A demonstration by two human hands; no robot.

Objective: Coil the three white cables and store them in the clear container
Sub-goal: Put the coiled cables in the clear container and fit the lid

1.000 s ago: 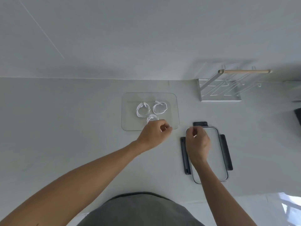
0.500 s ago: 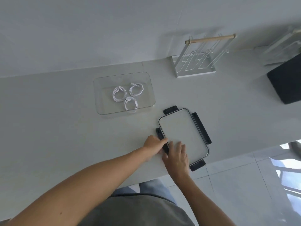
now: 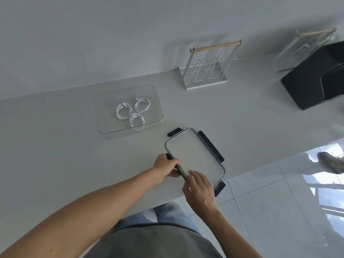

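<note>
While the left hand gripped the lid by its left edge near the counter's front edge, the right hand rested on it, fingers relaxed.

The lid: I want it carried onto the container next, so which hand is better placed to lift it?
Probably left. The left hand already grips the lid at its long edge, on the side facing the clear container that holds the coiled cables. The right hand only rests on the near corner.
</note>
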